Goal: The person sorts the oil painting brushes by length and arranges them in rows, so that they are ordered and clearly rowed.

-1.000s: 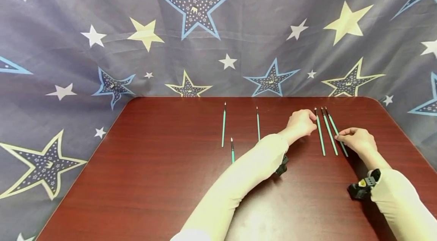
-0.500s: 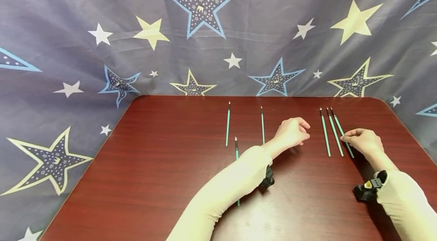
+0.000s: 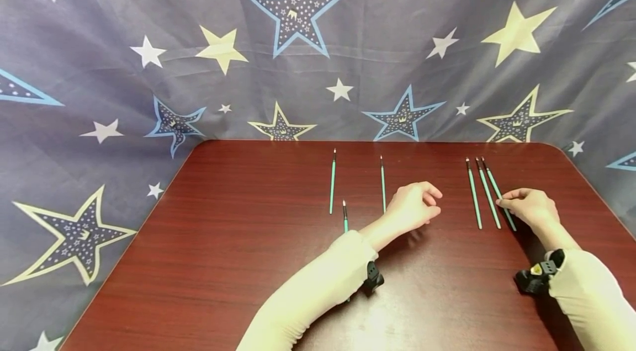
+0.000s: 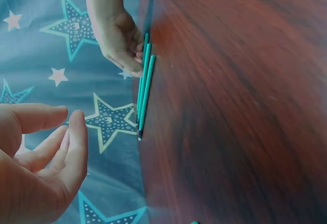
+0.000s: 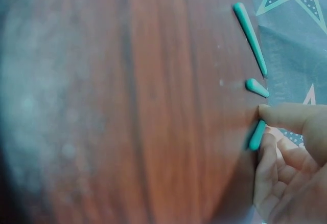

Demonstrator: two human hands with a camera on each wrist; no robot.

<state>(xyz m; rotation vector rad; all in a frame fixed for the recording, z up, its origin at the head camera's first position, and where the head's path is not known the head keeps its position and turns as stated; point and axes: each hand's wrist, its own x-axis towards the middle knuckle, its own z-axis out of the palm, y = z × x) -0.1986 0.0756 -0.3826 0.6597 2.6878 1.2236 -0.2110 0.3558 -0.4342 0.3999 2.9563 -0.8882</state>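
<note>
At the right of the table, three slim turquoise-handled paintbrushes lie side by side in the head view. My right hand [image 3: 531, 208] pinches the rightmost paintbrush [image 3: 492, 178] between thumb and fingers. Its rounded handle end [image 5: 257, 135] sticks out below the fingers in the right wrist view. Close by on the left are the middle paintbrush [image 3: 488, 193] and the left paintbrush [image 3: 473, 193] of this group. My left hand [image 3: 412, 205] hovers over the table, fingers loosely bent, holding nothing. It is nearest to a single paintbrush [image 3: 383, 182], whose lower end it hides.
Another paintbrush [image 3: 332, 185] lies farther left. In front of it, a further paintbrush [image 3: 345, 221] runs partly under my left forearm. The reddish-brown wooden table [image 3: 223, 262] ends at the back against a grey star-patterned cloth [image 3: 174, 3].
My left hand has drawn away from the three right-hand paintbrushes, moving left and toward me. The right hand keeps its pinch on the rightmost one. The head view has shifted slightly.
</note>
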